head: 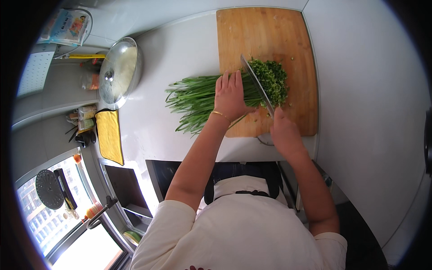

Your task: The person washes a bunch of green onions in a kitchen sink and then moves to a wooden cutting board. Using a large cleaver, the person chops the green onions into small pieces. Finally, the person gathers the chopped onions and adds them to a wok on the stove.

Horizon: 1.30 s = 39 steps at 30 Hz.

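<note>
My left hand (230,96) lies flat across a bunch of long green garlic chives (195,96), pressing the stalks with spread fingers. The bunch reaches from the wooden cutting board (266,30) out over the white counter to the left. My right hand (286,133) is closed around the handle of a kitchen knife, hiding most of it. The knife's blade (257,83) stands slanted at the cut end of the chives, touching or very close to them. Just right of the blade is a pile of finely chopped chives (272,81), with scattered bits around it on the board.
A glass-lidded bowl (118,72) holding something pale stands at the back left. A folded yellow cloth (109,135) lies near the counter's left side, before the sink (126,185) and faucet (101,214). A white wall (357,101) borders the board's right side.
</note>
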Each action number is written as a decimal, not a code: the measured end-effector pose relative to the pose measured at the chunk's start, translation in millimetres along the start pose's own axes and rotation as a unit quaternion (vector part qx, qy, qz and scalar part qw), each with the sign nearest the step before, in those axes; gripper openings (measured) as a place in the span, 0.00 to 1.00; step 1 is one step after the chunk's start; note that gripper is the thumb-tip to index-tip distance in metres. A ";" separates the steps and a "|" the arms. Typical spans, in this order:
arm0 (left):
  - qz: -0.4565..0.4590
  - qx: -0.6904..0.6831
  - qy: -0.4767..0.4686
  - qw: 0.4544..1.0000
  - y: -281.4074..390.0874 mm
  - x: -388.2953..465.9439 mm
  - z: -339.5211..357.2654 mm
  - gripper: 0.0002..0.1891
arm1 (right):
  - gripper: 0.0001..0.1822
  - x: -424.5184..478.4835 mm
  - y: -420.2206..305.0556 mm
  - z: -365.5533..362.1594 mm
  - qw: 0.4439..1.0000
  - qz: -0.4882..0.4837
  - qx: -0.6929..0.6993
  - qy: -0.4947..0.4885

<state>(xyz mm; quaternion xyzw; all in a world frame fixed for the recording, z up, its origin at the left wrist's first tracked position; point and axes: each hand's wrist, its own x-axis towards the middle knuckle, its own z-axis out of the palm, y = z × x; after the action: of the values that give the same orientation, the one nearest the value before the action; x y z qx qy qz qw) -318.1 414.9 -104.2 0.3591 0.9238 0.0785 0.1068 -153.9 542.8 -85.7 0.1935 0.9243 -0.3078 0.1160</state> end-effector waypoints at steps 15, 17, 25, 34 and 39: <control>0.103 0.106 0.039 0.988 -29.1 5.3 28.6 0.52 | 0.09 2.9 -36.7 -19.2 0.996 0.038 -0.056 -0.056; 0.110 0.099 0.038 0.988 -31.1 6.5 27.4 0.51 | 0.08 4.5 -41.4 -21.7 0.997 0.044 -0.041 -0.057; 0.118 0.071 0.034 0.990 -33.3 6.0 25.1 0.50 | 0.12 -6.4 -23.1 -3.0 0.998 0.064 0.011 -0.024; 0.123 0.074 0.055 0.988 -36.6 2.4 26.2 0.49 | 0.08 10.1 -49.5 -25.2 0.998 0.037 -0.013 -0.054; 0.133 0.058 0.063 0.987 -34.2 6.1 26.5 0.48 | 0.08 45.6 -38.8 -3.0 0.994 0.090 0.053 -0.020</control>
<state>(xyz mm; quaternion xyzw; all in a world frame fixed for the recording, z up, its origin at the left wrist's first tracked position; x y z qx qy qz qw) -337.9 395.9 -138.2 0.4790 0.8756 0.0603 0.0159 -211.8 529.2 -78.2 0.2761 0.8828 -0.3487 0.1511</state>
